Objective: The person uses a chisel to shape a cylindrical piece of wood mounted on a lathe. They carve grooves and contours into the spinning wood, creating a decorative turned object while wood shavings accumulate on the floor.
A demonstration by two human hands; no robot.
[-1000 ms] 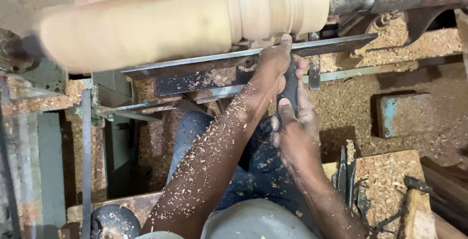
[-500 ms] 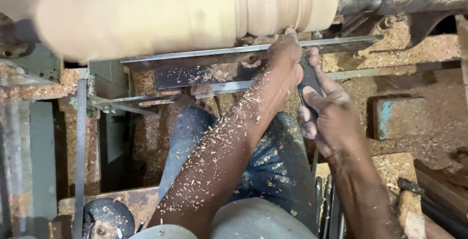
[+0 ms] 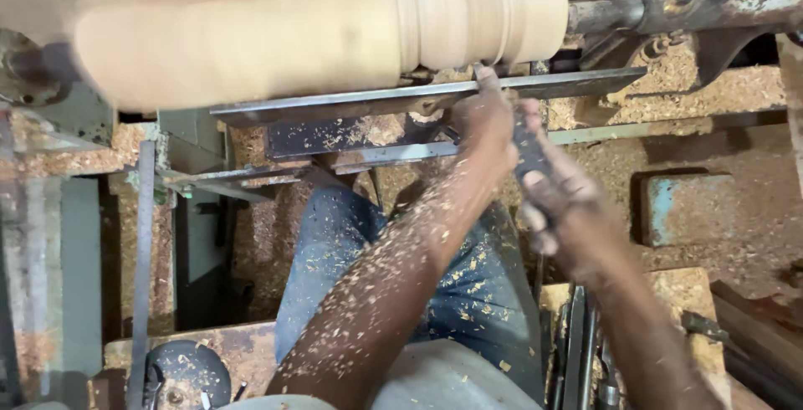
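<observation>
Spinning on the lathe, the turned wooden spindle (image 3: 335,33) looks stiff and heavy. Left hand (image 3: 489,125) presses the chisel (image 3: 529,155) onto the steel tool rest (image 3: 335,105); right hand (image 3: 560,201) clasps its handle, the sensible hold.

A pale turned wooden spindle (image 3: 335,33) is mounted at twelve o'clock. A dark-handled chisel (image 3: 529,155) is gripped by both hands, left hand (image 3: 489,125) pressed on the metal tool rest (image 3: 335,107), right hand (image 3: 556,197) at three o'clock.

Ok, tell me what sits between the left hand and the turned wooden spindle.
In the head view, the long flat metal tool rest runs between the left hand and the wooden spindle; the hand bears on its edge, below the spindle's beaded end.
</observation>
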